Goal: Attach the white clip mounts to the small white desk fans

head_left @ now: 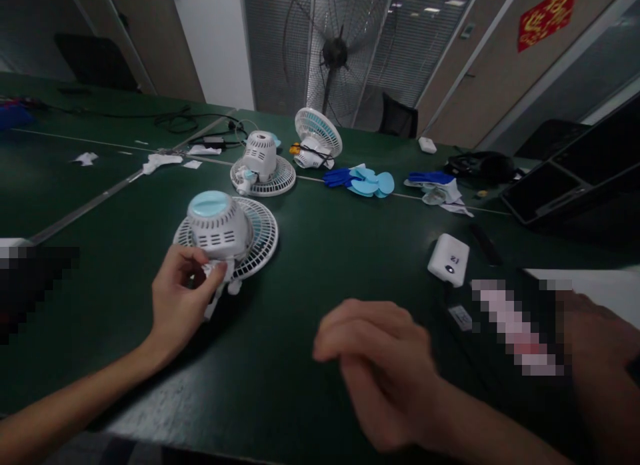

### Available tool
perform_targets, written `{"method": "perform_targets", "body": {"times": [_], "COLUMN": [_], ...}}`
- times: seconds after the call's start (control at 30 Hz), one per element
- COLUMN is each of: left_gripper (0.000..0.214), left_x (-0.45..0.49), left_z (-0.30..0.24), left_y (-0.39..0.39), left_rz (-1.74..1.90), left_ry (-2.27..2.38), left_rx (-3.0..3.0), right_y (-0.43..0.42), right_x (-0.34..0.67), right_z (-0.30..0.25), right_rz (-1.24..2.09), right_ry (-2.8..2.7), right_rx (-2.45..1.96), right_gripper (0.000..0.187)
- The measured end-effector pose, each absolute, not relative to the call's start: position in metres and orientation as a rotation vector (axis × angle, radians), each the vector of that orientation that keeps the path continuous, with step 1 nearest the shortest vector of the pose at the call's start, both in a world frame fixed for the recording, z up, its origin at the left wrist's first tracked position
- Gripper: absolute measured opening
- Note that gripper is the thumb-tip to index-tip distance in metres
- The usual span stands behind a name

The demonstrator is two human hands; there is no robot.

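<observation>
A small white fan [225, 233] with a light blue cap lies face down on the dark green table [310, 265]. My left hand [181, 297] is closed around the white base piece at the fan's near edge, thumb and fingers pinching it. My right hand [380, 365] hovers over the table's near middle, fingers curled loosely inward and holding nothing that I can see. It is blurred by motion.
Two more small fans [263, 165] [316, 137] stand further back, with blue fan blades [367, 182] and blue gloves [430, 179] beside them. A white box [449, 259] lies to the right. Another person's hand [603, 345] rests at the right edge. A large floor fan [334, 51] stands behind the table.
</observation>
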State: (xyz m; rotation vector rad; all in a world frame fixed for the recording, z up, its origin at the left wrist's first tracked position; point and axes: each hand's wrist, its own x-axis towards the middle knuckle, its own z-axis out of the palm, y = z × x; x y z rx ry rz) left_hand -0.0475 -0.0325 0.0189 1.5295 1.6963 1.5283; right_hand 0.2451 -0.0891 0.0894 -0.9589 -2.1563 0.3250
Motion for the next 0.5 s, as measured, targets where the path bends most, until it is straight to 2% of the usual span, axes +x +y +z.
{"method": "perform_targets", "body": {"times": [0.07,0.2,0.27,0.5], "left_gripper": [0.025,0.022,0.021,0.017], "left_x": [-0.028,0.015,0.036,0.088], "left_z": [0.017,0.011,0.008,0.004], "left_y": [-0.040,-0.034,-0.023,0.011], "left_rz": [1.489,1.466,1.455,1.381], "left_ry": [1.620,1.445,1.348,1.106], "left_rx": [1.591,1.659,1.684,1.716], "right_y": [-0.080,-0.057,-0.049,-0.035], "right_x": [0.226,0.231,0.239,0.255], "right_z": [0.069,0.027,0.013,-0.007], "right_rz": [0.389,0.088,-0.001,0.058], "right_ry": [-2.351,-2.559,-2.520,-2.346], "right_rx": [-0.882,-0.982,-1.064,-1.232], "right_gripper": [0.025,0.032,0.032,0.019]}}
